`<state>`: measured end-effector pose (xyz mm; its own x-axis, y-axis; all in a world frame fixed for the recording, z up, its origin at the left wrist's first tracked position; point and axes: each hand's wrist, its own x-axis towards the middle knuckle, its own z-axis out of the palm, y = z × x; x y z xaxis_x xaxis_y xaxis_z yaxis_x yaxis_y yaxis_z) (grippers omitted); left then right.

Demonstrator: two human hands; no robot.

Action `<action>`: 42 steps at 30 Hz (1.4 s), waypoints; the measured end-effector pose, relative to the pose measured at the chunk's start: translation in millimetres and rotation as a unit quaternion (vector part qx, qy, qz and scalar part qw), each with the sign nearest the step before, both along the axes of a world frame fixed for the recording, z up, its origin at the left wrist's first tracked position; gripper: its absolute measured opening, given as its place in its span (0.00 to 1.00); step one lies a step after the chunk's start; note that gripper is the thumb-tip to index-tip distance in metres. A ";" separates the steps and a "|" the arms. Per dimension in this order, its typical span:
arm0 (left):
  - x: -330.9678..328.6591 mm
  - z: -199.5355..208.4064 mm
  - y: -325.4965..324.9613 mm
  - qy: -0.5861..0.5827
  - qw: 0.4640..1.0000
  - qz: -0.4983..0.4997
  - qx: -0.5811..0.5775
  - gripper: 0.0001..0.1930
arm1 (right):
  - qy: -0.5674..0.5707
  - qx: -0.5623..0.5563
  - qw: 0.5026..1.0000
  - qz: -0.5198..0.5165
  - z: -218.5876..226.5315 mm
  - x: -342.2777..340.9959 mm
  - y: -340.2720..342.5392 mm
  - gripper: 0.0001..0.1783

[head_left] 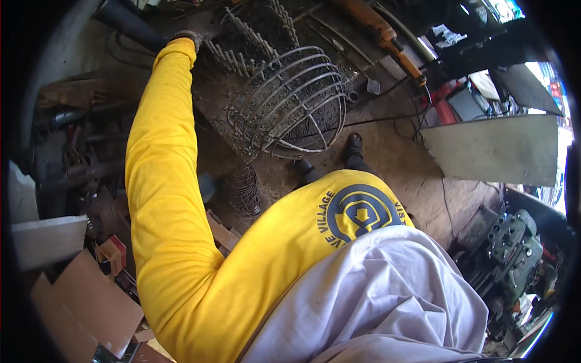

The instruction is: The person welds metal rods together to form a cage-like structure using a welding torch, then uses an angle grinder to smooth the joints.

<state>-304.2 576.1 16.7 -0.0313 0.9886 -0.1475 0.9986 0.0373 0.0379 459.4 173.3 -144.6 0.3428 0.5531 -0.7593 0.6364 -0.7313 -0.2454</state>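
Wire cage [293, 103], a domed frame of bent rods, lies on the dirt floor [393, 157] ahead of the shoes [330, 154]. Left hand [184, 37], gloved, reaches to a dark pipe [130, 24] beside it; grip unclear. Right hand is unseen.

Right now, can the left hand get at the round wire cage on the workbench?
Probably yes. The left hand, in a grey glove, is stretched out at the bench's far edge, and the wire cage lies just beside it, with only short metal rods between them.
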 end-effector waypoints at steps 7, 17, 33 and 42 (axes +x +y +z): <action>-10.2 -14.6 4.0 -0.022 0.991 -0.092 0.095 0.33 | 0.073 0.021 0.995 -0.066 -3.8 -19.8 18.6 0.31; -50.7 -31.5 8.6 -0.101 0.992 0.062 -0.039 0.32 | 0.104 0.022 0.989 -0.100 -15.3 -19.7 32.6 0.29; -42.0 34.5 -92.3 -0.305 0.938 0.108 0.122 0.20 | 0.146 0.058 0.984 -0.087 -37.0 -19.3 40.8 0.28; -39.2 28.4 -124.3 -0.312 0.931 0.159 0.098 0.23 | 0.090 0.026 0.995 -0.018 13.3 -47.8 64.4 0.30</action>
